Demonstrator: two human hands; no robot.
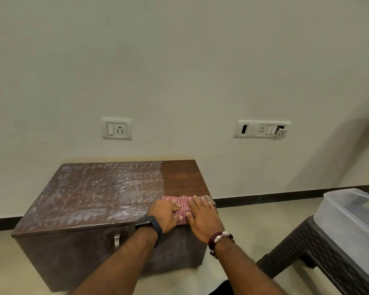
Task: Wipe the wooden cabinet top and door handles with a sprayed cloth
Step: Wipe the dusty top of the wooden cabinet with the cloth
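Observation:
A low brown wooden cabinet stands against the wall; its top (98,194) is dusty and streaked on the left, while a strip at the right end looks clean and dark. A red-and-white checked cloth (184,206) lies flat on the top's front right corner. My left hand (165,213), with a black watch on the wrist, presses on the cloth's left part. My right hand (203,216), with a beaded bracelet, lies flat on its right part. A metal door handle (116,241) shows on the cabinet front, left of my left forearm.
A dark woven plastic stool (307,248) stands at the right with a translucent plastic box (349,209) on it. Two socket plates (116,128) (262,129) sit on the wall above the cabinet. Beige floor surrounds the cabinet.

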